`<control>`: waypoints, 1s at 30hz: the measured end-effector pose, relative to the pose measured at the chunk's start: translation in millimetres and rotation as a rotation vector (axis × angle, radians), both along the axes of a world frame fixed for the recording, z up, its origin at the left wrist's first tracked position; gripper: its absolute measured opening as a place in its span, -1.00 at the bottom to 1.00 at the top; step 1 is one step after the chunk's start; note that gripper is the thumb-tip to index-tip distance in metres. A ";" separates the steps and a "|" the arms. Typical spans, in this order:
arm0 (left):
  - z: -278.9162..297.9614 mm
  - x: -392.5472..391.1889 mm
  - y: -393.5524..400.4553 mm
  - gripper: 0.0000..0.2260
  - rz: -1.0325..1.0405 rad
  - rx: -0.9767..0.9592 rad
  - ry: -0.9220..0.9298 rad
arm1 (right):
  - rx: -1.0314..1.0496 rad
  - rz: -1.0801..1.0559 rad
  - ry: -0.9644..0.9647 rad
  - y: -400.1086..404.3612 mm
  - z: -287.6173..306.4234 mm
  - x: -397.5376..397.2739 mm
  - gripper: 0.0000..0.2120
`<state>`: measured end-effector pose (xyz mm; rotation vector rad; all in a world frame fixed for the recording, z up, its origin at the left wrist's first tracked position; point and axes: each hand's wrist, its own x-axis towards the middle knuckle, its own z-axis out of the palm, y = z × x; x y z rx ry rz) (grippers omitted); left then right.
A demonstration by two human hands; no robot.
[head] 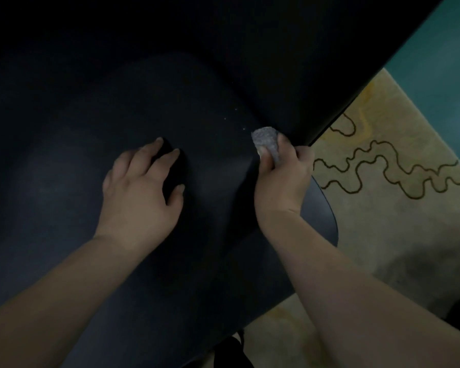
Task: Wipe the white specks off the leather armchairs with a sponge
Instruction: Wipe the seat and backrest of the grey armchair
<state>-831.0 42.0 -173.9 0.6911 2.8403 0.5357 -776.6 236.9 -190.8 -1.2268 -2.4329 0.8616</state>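
Observation:
A black leather armchair (96, 144) fills most of the view, seen from above, its seat cushion in the middle and its armrest running along the right. My right hand (282, 179) grips a grey sponge (266, 140) and presses it on the seat at the crease beside the armrest. A few white specks (235, 118) dot the leather just above and left of the sponge. My left hand (141, 192) rests flat on the seat with fingers spread, pushing the cushion down.
A beige rug (388, 160) with dark wavy lines lies on the floor to the right of the chair. Teal floor (441, 57) shows at the top right. A dark shape (231, 349) sits at the bottom edge by the chair's front.

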 end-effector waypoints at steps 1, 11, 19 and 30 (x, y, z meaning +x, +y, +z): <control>0.2 -0.7 -0.7 -0.51 0.004 0.011 0.000 | 0.031 -0.004 -0.011 -3.5 -1.3 -1.8 -0.60; -4.6 -23.1 -10.9 -0.55 0.075 0.088 0.031 | -0.091 -0.305 -0.188 -27.5 1.0 -74.1 -0.55; -4.4 -58.4 -38.6 -0.55 0.156 0.069 0.036 | -0.197 0.022 0.067 -43.5 8.1 -126.2 -0.86; -4.3 -66.5 -70.0 -0.54 0.187 0.089 0.028 | -0.199 -0.025 0.002 -38.0 -4.8 -87.9 -0.58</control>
